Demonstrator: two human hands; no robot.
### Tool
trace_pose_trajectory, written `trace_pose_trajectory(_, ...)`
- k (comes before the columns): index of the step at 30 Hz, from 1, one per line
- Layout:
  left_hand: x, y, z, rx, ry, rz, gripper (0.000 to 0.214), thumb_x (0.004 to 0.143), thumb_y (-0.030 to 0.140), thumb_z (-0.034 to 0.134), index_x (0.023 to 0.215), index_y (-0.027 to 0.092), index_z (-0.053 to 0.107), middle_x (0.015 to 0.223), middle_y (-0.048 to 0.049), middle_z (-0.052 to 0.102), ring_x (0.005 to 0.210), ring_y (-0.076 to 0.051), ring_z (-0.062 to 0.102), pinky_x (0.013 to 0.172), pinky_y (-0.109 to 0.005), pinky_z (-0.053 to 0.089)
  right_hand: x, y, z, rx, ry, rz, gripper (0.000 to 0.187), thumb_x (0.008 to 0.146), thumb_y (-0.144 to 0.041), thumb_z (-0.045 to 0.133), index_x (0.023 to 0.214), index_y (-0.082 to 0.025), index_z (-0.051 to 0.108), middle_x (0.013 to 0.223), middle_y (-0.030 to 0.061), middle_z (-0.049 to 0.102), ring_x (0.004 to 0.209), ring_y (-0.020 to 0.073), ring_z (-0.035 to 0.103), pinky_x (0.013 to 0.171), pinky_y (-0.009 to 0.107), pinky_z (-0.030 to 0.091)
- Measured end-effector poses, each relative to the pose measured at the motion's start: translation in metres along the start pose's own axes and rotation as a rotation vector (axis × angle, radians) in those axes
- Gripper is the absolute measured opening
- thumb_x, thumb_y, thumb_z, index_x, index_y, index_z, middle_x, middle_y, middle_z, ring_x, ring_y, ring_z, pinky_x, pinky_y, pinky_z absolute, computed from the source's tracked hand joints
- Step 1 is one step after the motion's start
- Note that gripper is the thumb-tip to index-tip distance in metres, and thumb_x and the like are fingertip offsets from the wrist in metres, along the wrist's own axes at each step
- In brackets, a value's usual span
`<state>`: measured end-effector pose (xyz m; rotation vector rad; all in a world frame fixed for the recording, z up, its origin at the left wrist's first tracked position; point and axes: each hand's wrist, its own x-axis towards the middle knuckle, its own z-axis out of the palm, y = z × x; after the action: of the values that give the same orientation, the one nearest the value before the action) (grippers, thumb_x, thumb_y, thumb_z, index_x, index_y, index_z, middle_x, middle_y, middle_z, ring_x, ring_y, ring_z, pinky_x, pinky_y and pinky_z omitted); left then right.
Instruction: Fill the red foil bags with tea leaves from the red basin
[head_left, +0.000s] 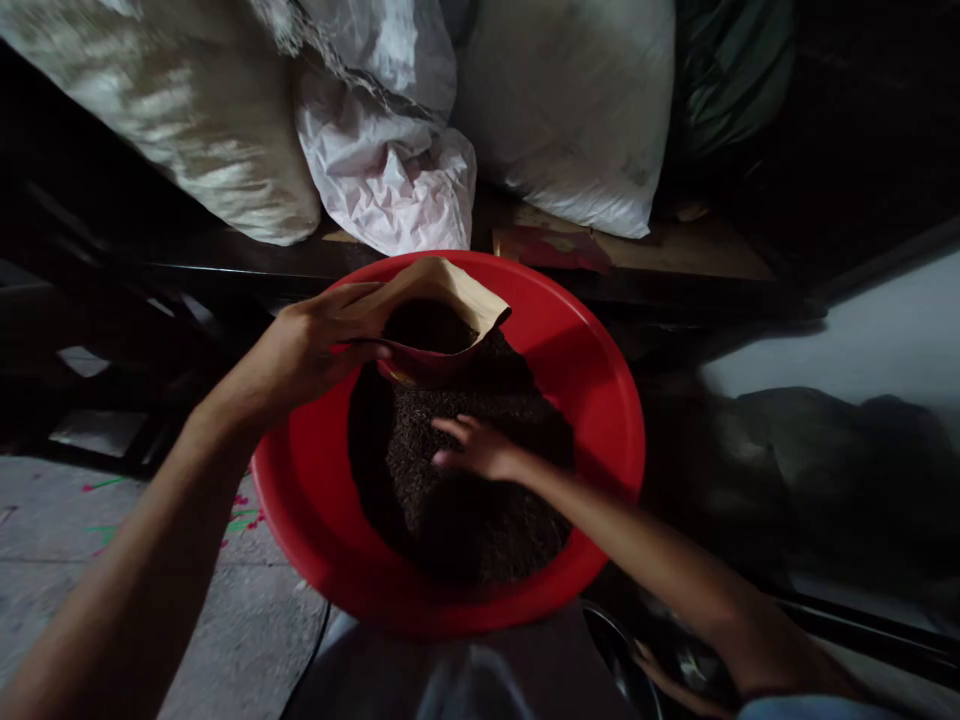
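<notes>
My left hand [322, 335] grips the left edge of a paper bag [450, 280], thumb on the near side and fingers behind. The bag's mouth gapes upward, with dark contents showing inside; its outside looks reddish. It stands over the far part of a red plastic basin [607, 380]. Dark brown, grain-like loose material [420, 440] covers the basin's bottom. Just above that material is my right hand [476, 448], fingers stretched apart and nothing visible in them. Whether its fingertips touch the grains I cannot tell.
Behind the basin, a dark wooden bench [705, 245] carries several large sacks, among them a crumpled white bag [390, 180]. A flat red packet [551, 248] lies at the bench edge. A metal bowl [619, 650] is at lower right. Red and green scraps dot the floor [247, 600].
</notes>
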<state>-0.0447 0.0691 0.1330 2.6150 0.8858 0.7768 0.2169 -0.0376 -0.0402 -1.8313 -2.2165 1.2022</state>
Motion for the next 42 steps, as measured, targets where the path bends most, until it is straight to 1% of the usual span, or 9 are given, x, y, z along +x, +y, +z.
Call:
trace_pose_trajectory(4,0.005,0.000,-0.003,0.031,-0.019,0.028,0.023,0.098,0.037,0.064,0.104,0.023,0.081,0.151,-0.0082,0.063,0.133,-0.027,0.065,0.117,-0.040,0.052,-0.015,-0.040,0.050,-0.214,-0.019,-0.039,0.064,0.093,-0.079,0.056,0.147,-0.045,0.060,0.166,0.0115,0.039,0.149,0.0493,0.040,0.110,0.069,0.043)
trace_pose_trajectory(8,0.008,-0.002,0.004,0.038,0.008,-0.004,0.025,0.098,0.040,0.064,0.105,0.023,0.081,0.144,-0.0087,0.068,0.130,-0.027,0.066,0.115,-0.044,0.053,-0.032,-0.040,0.039,-0.270,0.058,-0.049,0.048,0.104,-0.061,0.051,0.140,-0.034,0.068,0.154,0.0125,0.053,0.124,0.0331,0.066,0.100,0.046,0.057)
trace_pose_trajectory(14,0.016,0.008,0.007,0.013,0.028,0.032,0.020,0.098,0.032,0.063,0.089,0.022,0.078,0.132,-0.0101,0.072,0.123,-0.027,0.069,0.110,-0.046,0.055,-0.070,-0.064,-0.071,0.127,0.521,-0.369,0.024,0.101,-0.043,0.063,0.109,-0.024,0.076,0.109,0.0048,0.074,0.100,0.0188,0.072,0.097,0.032,0.057)
trace_pose_trajectory(18,0.021,0.015,0.007,-0.022,0.023,0.071,0.018,0.098,0.030,0.064,0.088,0.022,0.077,0.137,-0.0109,0.071,0.125,-0.026,0.069,0.108,-0.046,0.057,-0.061,-0.109,-0.160,0.139,0.842,-0.538,0.025,0.101,-0.043,0.063,0.113,-0.024,0.073,0.110,0.0029,0.076,0.106,0.0205,0.070,0.102,0.038,0.055)
trace_pose_trajectory(23,0.024,0.014,0.011,-0.061,0.056,0.077,0.018,0.098,0.033,0.066,0.091,0.022,0.077,0.146,-0.0101,0.067,0.133,-0.026,0.066,0.114,-0.045,0.054,-0.024,-0.108,-0.213,-0.056,0.807,-0.540,0.018,0.093,-0.031,0.072,0.108,-0.021,0.078,0.106,0.0039,0.077,0.105,0.0226,0.070,0.105,0.044,0.053)
trace_pose_trajectory(28,0.020,0.007,0.018,0.002,0.144,-0.030,0.022,0.096,0.037,0.063,0.090,0.023,0.079,0.122,-0.0087,0.077,0.109,-0.026,0.076,0.095,-0.039,0.062,-0.058,-0.031,-0.182,0.144,0.958,-0.252,0.027,0.101,-0.040,0.057,0.107,-0.020,0.075,0.089,0.0057,0.075,0.088,0.0236,0.074,0.086,0.042,0.061)
trace_pose_trajectory(32,0.015,0.007,0.021,0.043,0.172,-0.059,0.020,0.098,0.034,0.063,0.096,0.025,0.080,0.119,-0.0056,0.079,0.110,-0.025,0.076,0.099,-0.039,0.062,-0.088,-0.007,-0.139,-0.039,0.668,0.093,0.068,0.089,-0.059,0.073,0.145,-0.022,0.060,0.148,0.0187,0.062,0.139,0.0399,0.058,0.112,0.061,0.051)
trace_pose_trajectory(36,0.005,0.011,0.017,0.044,0.139,-0.007,0.020,0.100,0.032,0.061,0.100,0.031,0.080,0.129,-0.0011,0.077,0.116,-0.025,0.075,0.103,-0.041,0.063,-0.083,-0.048,-0.128,-0.186,0.731,-0.224,0.082,0.088,-0.047,0.082,0.159,-0.038,0.043,0.175,0.0057,0.026,0.162,0.0332,0.027,0.127,0.059,0.039)
trace_pose_trajectory(42,-0.027,0.020,0.013,0.029,0.203,-0.079,0.018,0.096,0.031,0.065,0.105,0.036,0.079,0.125,0.0015,0.079,0.109,-0.028,0.079,0.096,-0.049,0.067,-0.049,-0.073,-0.127,-0.419,0.761,-0.449,0.009,0.098,-0.028,0.073,0.106,-0.024,0.075,0.135,0.0064,0.065,0.119,0.0243,0.066,0.102,0.041,0.059)
